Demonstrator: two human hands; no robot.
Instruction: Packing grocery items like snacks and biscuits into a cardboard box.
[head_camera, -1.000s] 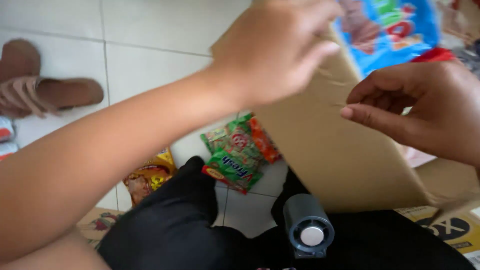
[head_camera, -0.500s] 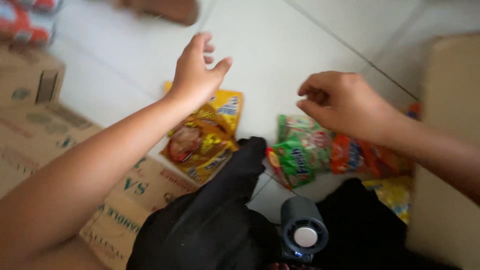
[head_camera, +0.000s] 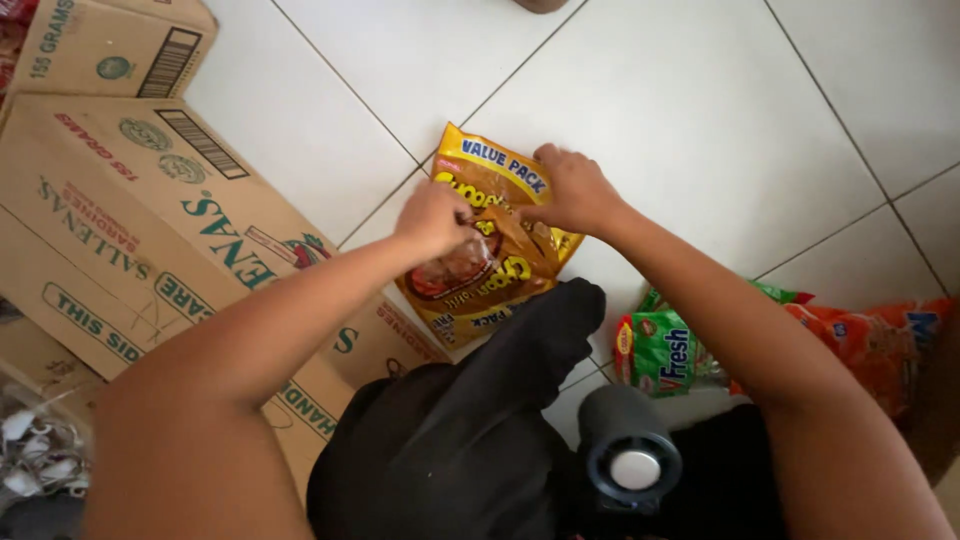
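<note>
Both hands on the yellow snack bag (head_camera: 500, 250) lying flat on the floor (head_camera: 700, 120). Left hand (head_camera: 435, 218) and right hand (head_camera: 570, 192) fingers look pinched on it; I'd grip 2 opposite edges evenly.

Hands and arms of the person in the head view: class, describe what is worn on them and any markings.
Both the left hand and the right hand are bare: no gloves, and no rings, watch or bracelet in view. Both forearms are bare as far up as the picture shows, with no sleeve visible. No marks or tattoos show.
</note>
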